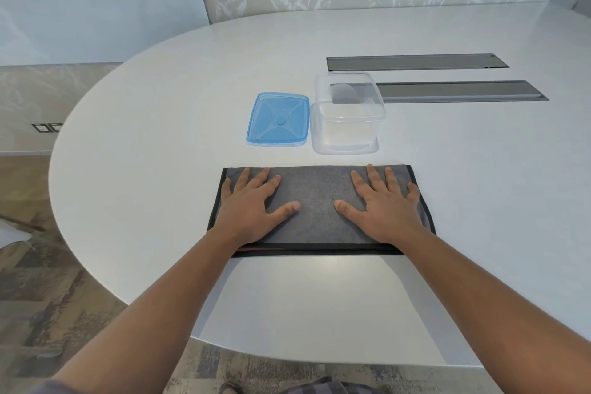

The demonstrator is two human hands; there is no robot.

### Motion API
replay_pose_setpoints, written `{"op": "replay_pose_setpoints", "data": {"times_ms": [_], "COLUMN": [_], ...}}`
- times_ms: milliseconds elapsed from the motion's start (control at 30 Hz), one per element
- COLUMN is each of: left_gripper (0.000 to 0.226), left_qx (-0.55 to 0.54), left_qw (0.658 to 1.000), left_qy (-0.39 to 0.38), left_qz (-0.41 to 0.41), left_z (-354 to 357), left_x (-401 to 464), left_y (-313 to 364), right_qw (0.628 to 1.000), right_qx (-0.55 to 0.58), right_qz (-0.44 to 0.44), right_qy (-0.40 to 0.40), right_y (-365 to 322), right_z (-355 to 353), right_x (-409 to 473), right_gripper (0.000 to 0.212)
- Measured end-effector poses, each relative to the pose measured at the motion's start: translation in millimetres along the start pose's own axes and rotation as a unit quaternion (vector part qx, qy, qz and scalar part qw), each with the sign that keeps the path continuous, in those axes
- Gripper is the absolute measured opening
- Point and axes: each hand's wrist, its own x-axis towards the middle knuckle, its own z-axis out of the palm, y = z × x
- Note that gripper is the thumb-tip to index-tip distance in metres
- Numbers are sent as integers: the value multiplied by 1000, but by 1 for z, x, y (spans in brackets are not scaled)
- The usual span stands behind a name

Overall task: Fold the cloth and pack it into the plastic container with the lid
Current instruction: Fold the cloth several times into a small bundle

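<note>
A grey cloth (318, 201) with a black hem lies folded into a wide rectangle on the white table. My left hand (252, 205) rests flat on its left half, fingers spread. My right hand (387, 205) lies flat on its right half, fingers spread as well. Neither hand grips anything. Behind the cloth stands a clear plastic container (347, 115), open and with nothing in it. Its blue lid (277, 119) lies flat on the table just left of the container.
The white oval table (160, 169) curves away at the left and near edges. Two long grey cable hatches (415, 61) (457, 91) are set into the tabletop behind and right of the container. Patterned floor shows at the left.
</note>
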Motion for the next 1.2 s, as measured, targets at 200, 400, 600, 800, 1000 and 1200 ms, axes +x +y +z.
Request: {"op": "replay_pose_setpoints", "data": {"times_ms": [200, 400, 600, 800, 1000, 1200], "left_gripper": [84, 84, 70, 74, 65, 30], "left_qx": [11, 9, -90, -133, -230, -385], "left_qw": [1000, 1000, 981, 965, 936, 894], "left_qy": [9, 15, 80, 51, -14, -41], "left_qz": [19, -25, -152, -222, -266, -224], "left_z": [0, -6, -16, -34, -49, -57], "left_x": [-14, -28, -24, -13, -8, -9], "left_y": [-17, -23, -24, -32, -38, -35], "right_qw": [1000, 1000, 893, 763, 750, 756], "right_qx": [9, 22, 447, 646, 662, 654], "right_qz": [-4, -7, -44, -6, -4, -11], "right_qy": [9, 14, 38, 3, -16, -22], "right_y": [2, -10, -58, -97, -111, -111], "right_z": [0, -6, -18, -24, -17, -13], "right_x": [1, -4, -13, -15, -14, -12], "right_gripper": [102, 94, 73, 68, 70, 68]}}
